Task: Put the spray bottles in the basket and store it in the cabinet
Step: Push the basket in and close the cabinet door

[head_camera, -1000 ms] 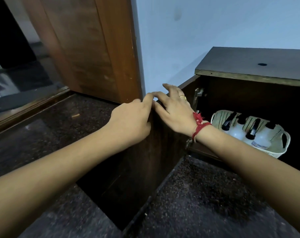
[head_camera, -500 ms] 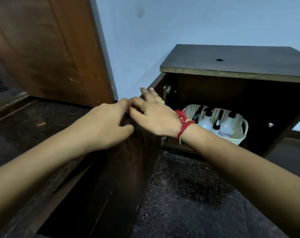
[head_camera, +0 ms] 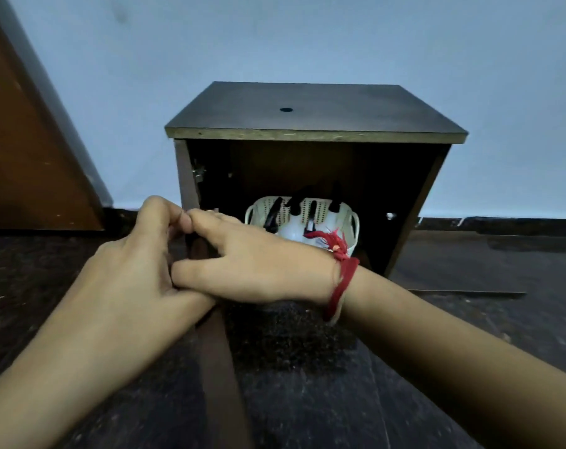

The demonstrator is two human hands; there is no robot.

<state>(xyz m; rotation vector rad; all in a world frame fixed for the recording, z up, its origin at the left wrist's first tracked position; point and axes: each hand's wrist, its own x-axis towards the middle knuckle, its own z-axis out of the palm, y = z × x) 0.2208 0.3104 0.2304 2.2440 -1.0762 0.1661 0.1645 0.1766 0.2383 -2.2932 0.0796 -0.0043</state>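
A small dark wooden cabinet (head_camera: 307,108) stands on the floor against the wall, its front open. Inside sits a white perforated basket (head_camera: 353,222) holding several white spray bottles (head_camera: 294,225) with black heads. My right wrist hides part of the basket. The cabinet door (head_camera: 220,367) swings out toward me and shows edge-on. My left hand (head_camera: 135,264) grips the door's top edge from the left. My right hand (head_camera: 255,267), with a red thread at the wrist, lies over the same edge from the right, and its fingers touch the left hand.
A brown wooden door panel (head_camera: 22,157) leans in at the far left. A pale blue wall (head_camera: 307,43) runs behind the cabinet. The floor (head_camera: 469,335) is dark speckled stone, with a thin flat strip (head_camera: 469,291) lying to the right of the cabinet.
The view has swung left to face the cabinet head-on. The door now appears edge-on in front of me, and both hands stay together on its top edge.
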